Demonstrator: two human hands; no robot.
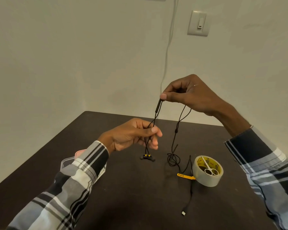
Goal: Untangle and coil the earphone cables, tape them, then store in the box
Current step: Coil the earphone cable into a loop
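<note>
A black earphone cable [179, 121] hangs between my two hands above a dark table [123, 196]. My right hand [189, 93], raised highest, pinches the top of the cable's slim inline remote [158, 106]. Lower and to the left, my left hand [133, 135] pinches the two thin strands, and both earbuds [147, 157], marked yellow, dangle just under it. The other side of the cable drops into a loose tangle [173, 159] on the table and runs on to a plug [183, 212] near the front. A roll of clear tape [206, 177] stands at the right.
Small scissors [209, 169] rest on top of the tape roll. A yellow strap [185, 175] lies just left of the roll. A clear plastic box [67, 163] is partly hidden behind my left sleeve. The wall behind has a light switch [199, 23] and a hanging white cord [167, 47].
</note>
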